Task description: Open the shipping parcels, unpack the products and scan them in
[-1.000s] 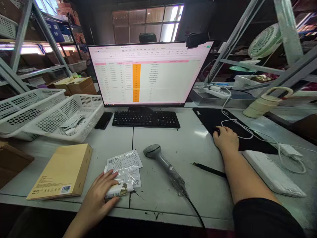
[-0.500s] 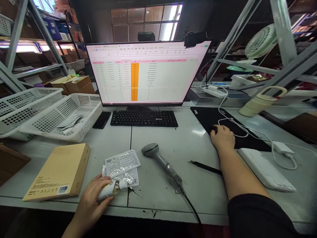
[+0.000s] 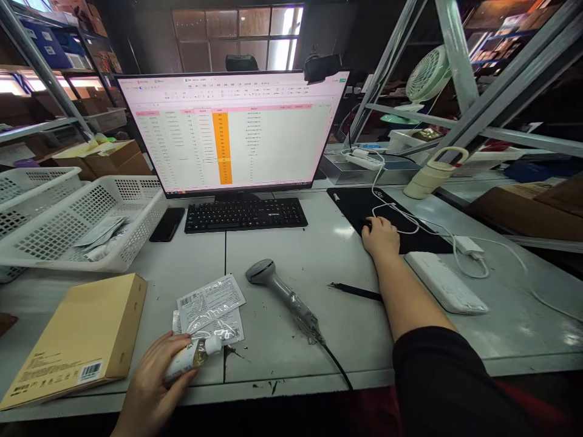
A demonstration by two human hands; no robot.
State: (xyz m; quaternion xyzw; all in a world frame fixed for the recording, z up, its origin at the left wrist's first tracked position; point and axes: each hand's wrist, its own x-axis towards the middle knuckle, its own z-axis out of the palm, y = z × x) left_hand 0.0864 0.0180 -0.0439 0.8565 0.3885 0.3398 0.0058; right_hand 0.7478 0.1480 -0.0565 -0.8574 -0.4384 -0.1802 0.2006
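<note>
My left hand (image 3: 159, 376) is closed around a small bottle (image 3: 194, 358) with a white cap and a pale label, tilted at the desk's front edge. Just beyond it lie flat silver packets (image 3: 212, 300) with printed text and barcodes, one overlapping another. On the black mouse pad (image 3: 410, 237), my right hand (image 3: 381, 237) rests over a dark computer mouse (image 3: 367, 226), mostly hidden under the fingers. A grey barcode scanner (image 3: 285, 294) lies between my hands, its cable running off the front edge. The monitor (image 3: 268, 139) shows a spreadsheet with an orange column.
A yellow-tan box (image 3: 86, 331) lies left of the bottle. Behind it are white baskets (image 3: 132, 243), one holding packets, and a black phone (image 3: 167, 224). The keyboard (image 3: 246, 215) sits before the monitor. A black pen (image 3: 357, 291), white power bank-like block (image 3: 444, 282), cables and cream tumbler (image 3: 426, 179) are rightward.
The camera view has turned to the right, so the desk items appear shifted left. Both hands keep their places, on the bottle and on the mouse.
</note>
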